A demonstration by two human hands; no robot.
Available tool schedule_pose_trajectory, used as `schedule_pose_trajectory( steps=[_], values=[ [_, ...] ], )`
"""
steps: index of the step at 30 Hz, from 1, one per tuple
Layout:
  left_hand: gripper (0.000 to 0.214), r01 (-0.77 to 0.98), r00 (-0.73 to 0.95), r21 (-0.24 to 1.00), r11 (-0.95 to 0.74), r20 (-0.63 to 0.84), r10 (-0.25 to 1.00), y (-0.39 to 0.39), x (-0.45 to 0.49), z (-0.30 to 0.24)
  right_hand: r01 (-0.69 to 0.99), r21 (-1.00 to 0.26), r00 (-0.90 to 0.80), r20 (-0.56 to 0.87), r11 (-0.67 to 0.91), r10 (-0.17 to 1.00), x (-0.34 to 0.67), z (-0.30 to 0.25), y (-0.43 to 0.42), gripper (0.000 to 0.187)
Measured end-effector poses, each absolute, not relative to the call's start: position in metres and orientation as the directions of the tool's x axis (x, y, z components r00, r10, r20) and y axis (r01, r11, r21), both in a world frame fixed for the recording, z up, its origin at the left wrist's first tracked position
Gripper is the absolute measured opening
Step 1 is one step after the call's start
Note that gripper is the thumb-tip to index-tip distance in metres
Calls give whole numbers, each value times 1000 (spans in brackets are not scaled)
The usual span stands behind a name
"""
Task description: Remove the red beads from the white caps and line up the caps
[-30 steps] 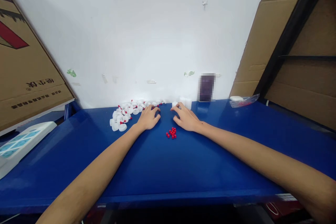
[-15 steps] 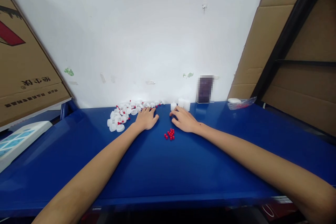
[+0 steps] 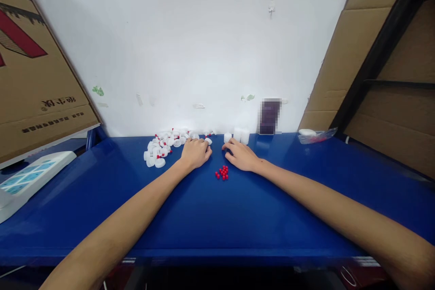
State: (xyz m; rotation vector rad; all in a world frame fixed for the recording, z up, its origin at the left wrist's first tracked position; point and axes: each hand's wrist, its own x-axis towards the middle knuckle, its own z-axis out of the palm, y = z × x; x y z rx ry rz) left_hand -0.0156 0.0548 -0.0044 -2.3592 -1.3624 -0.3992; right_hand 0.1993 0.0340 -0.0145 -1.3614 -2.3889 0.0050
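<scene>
My left hand is at the right end of a heap of white round caps, some with small red pieces among them. Its fingers are curled, with one white cap at the fingertips. My right hand rests on the table, thumb and fingers apart, with nothing visible between them. Just behind it stand a few white cylindrical pieces, partly hidden by the fingers. Between the hands, nearer to me, lies a small cluster of red beads.
A dark pixelated panel leans on the white wall behind the blue table. At right lie a white oval object and a clear plastic bag with red contents. A white device with blue panels sits at left, below cardboard.
My left hand has shifted slightly right, and its spread fingers have curled in around a white cap. The right hand stays by the white cylinders. The whole view has moved a little.
</scene>
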Motion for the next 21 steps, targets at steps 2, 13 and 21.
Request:
schedule_pose_trajectory(
  steps=[2,13,21],
  values=[
    [32,870,487,-163,-464,423,764,55,-16,-4,825,-194,-453,334,530,827,200,-15,34,29],
    [28,886,425,18,-464,371,826,64,-22,-9,827,-196,-448,335,526,829,200,-11,31,30],
    [29,655,722,-26,-756,319,614,58,-19,-1,736,-308,-467,414,603,781,202,-8,27,39]
  ],
)
